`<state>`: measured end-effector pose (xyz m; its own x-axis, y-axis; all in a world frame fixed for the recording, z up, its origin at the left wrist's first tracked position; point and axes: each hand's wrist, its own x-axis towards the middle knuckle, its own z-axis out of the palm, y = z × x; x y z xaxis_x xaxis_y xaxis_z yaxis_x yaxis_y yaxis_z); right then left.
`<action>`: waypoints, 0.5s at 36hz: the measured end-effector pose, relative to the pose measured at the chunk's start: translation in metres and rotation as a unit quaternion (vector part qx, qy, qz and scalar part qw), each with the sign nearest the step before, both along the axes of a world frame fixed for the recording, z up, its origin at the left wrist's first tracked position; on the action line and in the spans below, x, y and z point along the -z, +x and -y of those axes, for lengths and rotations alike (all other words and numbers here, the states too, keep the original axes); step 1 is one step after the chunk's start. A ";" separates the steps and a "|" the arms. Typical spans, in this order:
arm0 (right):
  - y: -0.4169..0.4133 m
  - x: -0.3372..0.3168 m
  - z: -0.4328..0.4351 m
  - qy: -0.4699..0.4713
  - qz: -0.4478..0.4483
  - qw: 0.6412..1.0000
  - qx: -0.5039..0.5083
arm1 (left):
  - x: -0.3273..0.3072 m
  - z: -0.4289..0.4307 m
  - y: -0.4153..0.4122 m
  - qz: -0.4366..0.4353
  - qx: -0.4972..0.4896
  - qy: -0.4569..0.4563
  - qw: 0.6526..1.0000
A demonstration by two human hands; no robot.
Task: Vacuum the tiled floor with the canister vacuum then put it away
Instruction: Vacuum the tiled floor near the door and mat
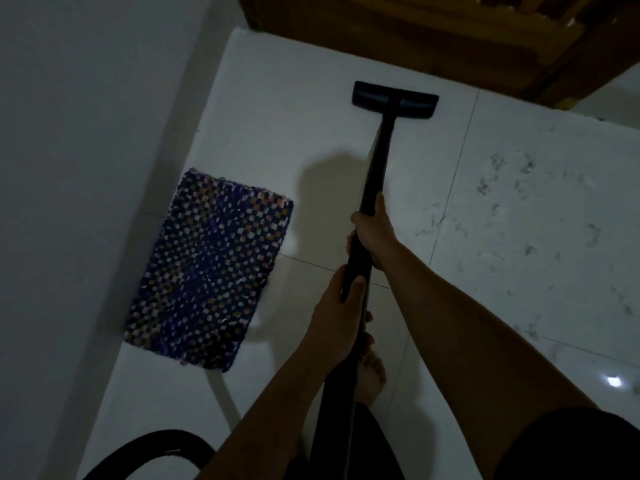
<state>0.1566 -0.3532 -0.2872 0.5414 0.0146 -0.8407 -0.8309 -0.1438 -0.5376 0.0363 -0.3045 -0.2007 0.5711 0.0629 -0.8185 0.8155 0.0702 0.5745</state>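
Observation:
A black vacuum wand [378,161] runs from my hands up to its flat black floor head [395,99], which rests on the white tiled floor [502,209] near the far wall. My right hand [372,232] grips the wand higher up. My left hand [337,318] grips it lower, closer to my body. A black hose [152,445] curves at the bottom left. The canister itself is out of view.
A purple checkered mat [211,271] lies against the left wall [86,168]. Dark wooden furniture [450,36] stands past the floor head. My bare foot [372,375] stands on the tile below the hands. Marbled tiles spread to the right.

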 end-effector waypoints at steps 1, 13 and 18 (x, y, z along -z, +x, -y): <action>-0.008 -0.002 0.000 0.000 0.001 1.000 -0.007 | -0.001 0.001 -0.008 0.003 0.004 0.010 1.000; -0.106 -0.025 -0.012 -0.001 0.008 1.000 -0.018 | -0.022 -0.009 -0.104 0.030 0.035 0.045 0.998; -0.148 -0.027 0.001 -0.028 0.009 0.999 0.026 | -0.033 -0.008 -0.141 0.052 0.081 0.046 0.994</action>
